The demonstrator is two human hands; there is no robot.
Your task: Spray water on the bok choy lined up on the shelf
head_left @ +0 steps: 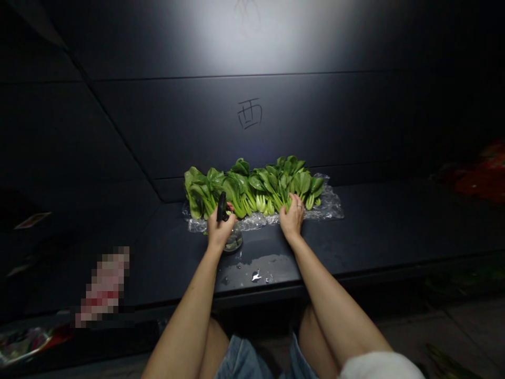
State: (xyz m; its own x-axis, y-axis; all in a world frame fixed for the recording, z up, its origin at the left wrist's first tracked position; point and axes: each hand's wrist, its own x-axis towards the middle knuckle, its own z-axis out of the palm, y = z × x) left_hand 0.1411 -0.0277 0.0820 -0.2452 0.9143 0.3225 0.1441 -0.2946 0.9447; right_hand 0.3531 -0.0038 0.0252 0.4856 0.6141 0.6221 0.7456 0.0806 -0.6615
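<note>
Green veg (pixel 236 189) at my half-curled right hand (pixel 292 216), grip unclear; left hand (pixel 221 227) clutches sprayer (pixel 234 242). Probably misting; next needs steady aim.

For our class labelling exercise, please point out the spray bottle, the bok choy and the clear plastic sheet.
Spray bottle (pixel 234 241): head view, on its clear body.
Bok choy (pixel 256 183): head view, on a leaf near the row's middle.
Clear plastic sheet (pixel 331 207): head view, on its bare right end.
</note>
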